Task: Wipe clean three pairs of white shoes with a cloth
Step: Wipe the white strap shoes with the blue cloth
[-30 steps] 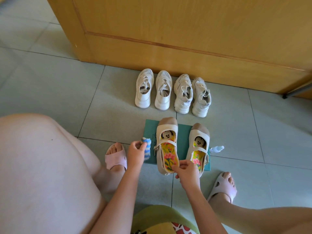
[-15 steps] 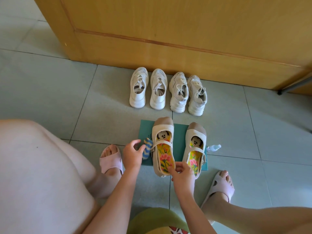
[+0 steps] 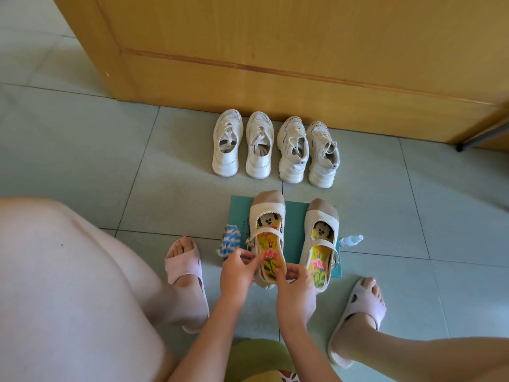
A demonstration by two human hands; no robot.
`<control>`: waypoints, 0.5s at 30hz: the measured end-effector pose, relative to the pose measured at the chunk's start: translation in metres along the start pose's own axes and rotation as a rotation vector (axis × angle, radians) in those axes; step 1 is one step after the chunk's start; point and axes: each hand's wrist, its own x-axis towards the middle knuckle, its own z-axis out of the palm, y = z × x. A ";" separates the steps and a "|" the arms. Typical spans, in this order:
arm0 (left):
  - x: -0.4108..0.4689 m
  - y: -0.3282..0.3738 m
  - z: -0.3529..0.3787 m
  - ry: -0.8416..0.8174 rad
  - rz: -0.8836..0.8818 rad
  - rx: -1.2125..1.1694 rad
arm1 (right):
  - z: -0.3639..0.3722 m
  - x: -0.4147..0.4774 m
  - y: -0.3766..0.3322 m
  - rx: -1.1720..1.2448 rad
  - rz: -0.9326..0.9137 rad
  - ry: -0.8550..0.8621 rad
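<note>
Two white strap shoes with bright patterned insoles stand on a teal mat [image 3: 296,230]. My left hand [image 3: 238,271] and my right hand [image 3: 296,282] both grip the heel end of the left strap shoe [image 3: 268,235]. Its partner, the right strap shoe [image 3: 321,241], stands untouched beside it. A blue-and-white cloth [image 3: 228,241] lies on the floor just left of the mat, free of my hands. Two pairs of white sneakers, one pair [image 3: 242,144] on the left and the other pair [image 3: 308,153] on the right, are lined up against the wooden door.
A small spray bottle [image 3: 351,240] lies at the mat's right edge. My feet in pink slippers, the left foot [image 3: 184,267] and the right foot [image 3: 360,307], flank the mat. The wooden door [image 3: 275,51] closes off the far side. The floor is grey tile.
My left hand let go of the cloth, which now lies on the floor, and moved right to the left strap shoe's heel. My right hand stayed at that heel.
</note>
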 end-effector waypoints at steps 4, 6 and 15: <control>0.004 0.001 -0.002 0.011 0.037 0.071 | 0.005 0.002 -0.008 -0.025 -0.012 -0.010; 0.004 0.001 -0.003 0.016 0.042 0.067 | 0.010 0.001 -0.011 -0.048 -0.024 -0.015; 0.004 0.000 -0.008 0.013 0.066 0.049 | 0.020 0.012 0.001 -0.237 -0.148 0.007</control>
